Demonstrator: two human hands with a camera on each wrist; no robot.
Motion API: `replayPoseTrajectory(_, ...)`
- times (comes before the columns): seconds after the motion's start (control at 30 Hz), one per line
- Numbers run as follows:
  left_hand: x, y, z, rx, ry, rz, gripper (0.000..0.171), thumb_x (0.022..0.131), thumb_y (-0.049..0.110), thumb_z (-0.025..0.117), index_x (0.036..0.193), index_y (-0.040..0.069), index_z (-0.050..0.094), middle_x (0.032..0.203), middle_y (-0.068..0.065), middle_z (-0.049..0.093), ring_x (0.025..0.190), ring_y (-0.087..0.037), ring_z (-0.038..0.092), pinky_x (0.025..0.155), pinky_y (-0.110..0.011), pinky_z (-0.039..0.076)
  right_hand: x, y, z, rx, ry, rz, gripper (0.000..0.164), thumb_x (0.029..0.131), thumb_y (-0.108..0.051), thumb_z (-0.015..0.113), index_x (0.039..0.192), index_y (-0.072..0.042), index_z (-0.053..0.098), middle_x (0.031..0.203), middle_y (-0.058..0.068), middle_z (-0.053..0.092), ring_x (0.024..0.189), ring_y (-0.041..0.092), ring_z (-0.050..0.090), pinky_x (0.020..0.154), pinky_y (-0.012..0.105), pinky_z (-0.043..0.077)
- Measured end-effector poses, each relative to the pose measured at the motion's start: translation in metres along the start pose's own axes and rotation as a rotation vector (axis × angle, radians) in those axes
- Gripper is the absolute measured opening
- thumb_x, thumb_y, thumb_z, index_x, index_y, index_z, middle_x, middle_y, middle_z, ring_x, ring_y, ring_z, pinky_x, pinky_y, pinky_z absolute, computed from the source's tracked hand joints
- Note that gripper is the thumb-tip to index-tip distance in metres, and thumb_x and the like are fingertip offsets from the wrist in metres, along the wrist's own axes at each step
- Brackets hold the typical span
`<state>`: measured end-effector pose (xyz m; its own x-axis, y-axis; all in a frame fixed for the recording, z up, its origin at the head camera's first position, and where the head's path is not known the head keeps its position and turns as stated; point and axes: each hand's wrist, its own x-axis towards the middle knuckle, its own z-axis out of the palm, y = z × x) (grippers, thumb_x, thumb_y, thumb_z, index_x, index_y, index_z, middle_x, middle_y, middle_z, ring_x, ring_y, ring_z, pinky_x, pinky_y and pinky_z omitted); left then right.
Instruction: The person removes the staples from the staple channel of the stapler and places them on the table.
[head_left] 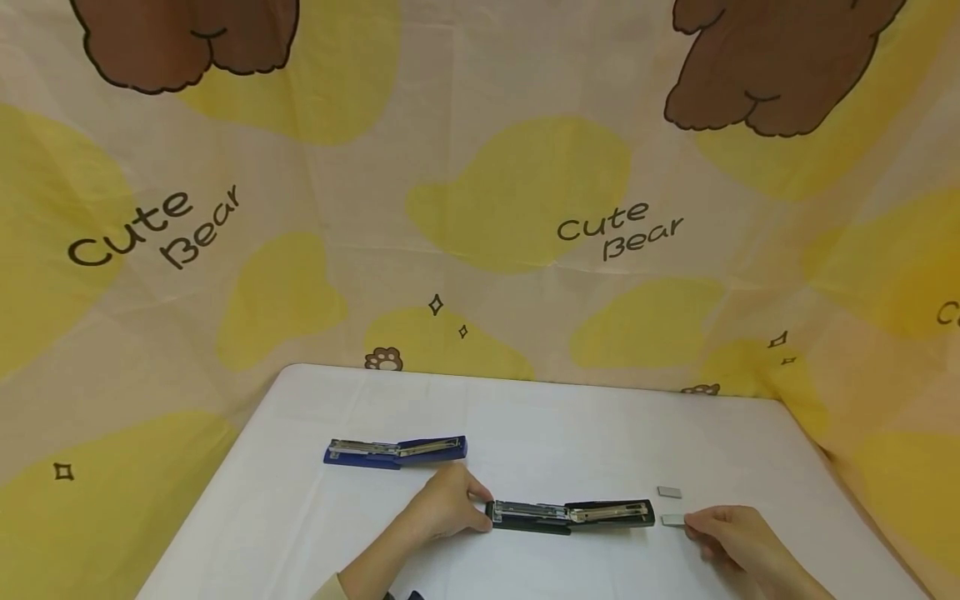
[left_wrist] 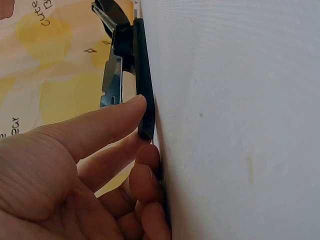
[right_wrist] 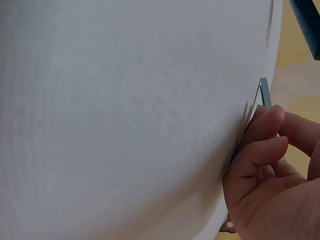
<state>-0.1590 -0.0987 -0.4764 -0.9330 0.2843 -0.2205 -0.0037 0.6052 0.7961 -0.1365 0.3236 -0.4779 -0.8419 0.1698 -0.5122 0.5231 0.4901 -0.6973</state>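
A black stapler (head_left: 532,524) lies opened out on the white table in the head view, its metal magazine exposed. My left hand (head_left: 448,505) grips its left end between thumb and fingers. The left wrist view shows the thumb on the end of the black base (left_wrist: 144,75). To the right of the stapler, my right hand (head_left: 738,537) pinches a small grey strip of staples (head_left: 672,520) by its right end. In the right wrist view this strip (right_wrist: 265,92) sticks out beyond the fingertips, close to the tabletop.
A blue stapler (head_left: 363,457), also opened out, lies behind my left hand. A second strip of staples (head_left: 669,492) rests just behind the held one. The white table (head_left: 570,425) ends at a printed yellow and beige cloth (head_left: 480,200) hanging behind it.
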Motion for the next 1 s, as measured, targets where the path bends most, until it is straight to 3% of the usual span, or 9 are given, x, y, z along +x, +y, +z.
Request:
replayPoseTrajectory(0.13,0.0,0.0,0.0,-0.011,-0.005,-0.011,0.029,0.067,0.004,0.094,0.094,0.006,0.082,0.103,-0.011,0.077,0.101,-0.032,0.064,0.094,-0.06,0.049,0.0,0.002,0.0,-0.015,0.008,-0.004,0.025,0.102,-0.021,0.067,0.105,0.003,0.074,0.076,0.004,0.063,0.071,0.019,0.055,0.061,0.028,0.041)
replayPoseTrajectory(0.43,-0.001,0.0,-0.002,-0.005,-0.008,-0.002,0.029,0.067,0.003,0.093,0.094,0.005,0.082,0.102,-0.011,0.078,0.103,-0.033,0.065,0.095,-0.06,0.049,-0.002,0.003,-0.001,-0.044,0.026,-0.028,0.024,0.102,-0.019,0.066,0.103,0.004,0.074,0.08,0.002,0.066,0.071,0.018,0.057,0.062,0.029,0.045)
replayPoseTrajectory(0.63,0.0,0.001,-0.003,-0.008,-0.012,-0.004,0.029,0.067,0.002,0.092,0.094,0.004,0.081,0.102,-0.011,0.078,0.092,-0.026,0.061,0.091,-0.056,0.049,-0.002,0.004,-0.005,-0.079,0.03,-0.041,0.027,0.101,-0.022,0.068,0.103,0.003,0.075,0.083,0.001,0.069,0.074,0.02,0.058,0.066,0.032,0.048)
replayPoseTrajectory(0.77,-0.002,0.004,-0.006,0.001,-0.025,-0.001,0.031,0.068,0.003,0.093,0.097,0.004,0.081,0.106,-0.012,0.074,0.094,-0.027,0.061,0.09,-0.056,0.049,-0.002,0.005,-0.009,-0.117,0.024,-0.059,0.03,0.101,-0.027,0.068,0.105,0.002,0.076,0.086,0.002,0.07,0.078,0.021,0.059,0.07,0.035,0.048)
replayPoseTrajectory(0.9,-0.008,0.013,-0.011,0.021,-0.036,0.017,0.035,0.075,0.01,0.091,0.107,0.004,0.08,0.091,-0.007,0.066,0.082,-0.024,0.061,0.071,-0.044,0.052,-0.002,0.001,-0.013,-0.153,0.043,-0.111,0.035,0.101,-0.03,0.066,0.11,0.002,0.075,0.088,0.002,0.069,0.081,0.021,0.058,0.068,0.034,0.048)
replayPoseTrajectory(1.0,-0.015,0.021,-0.017,0.029,-0.025,0.055,0.036,0.081,0.018,0.088,0.113,0.005,0.079,0.077,-0.003,0.061,0.066,-0.018,0.053,0.056,-0.032,0.042,-0.001,-0.004,-0.014,-0.147,0.058,-0.177,0.04,0.102,-0.032,0.067,0.117,0.005,0.072,0.09,0.002,0.071,0.082,0.02,0.059,0.066,0.033,0.051)
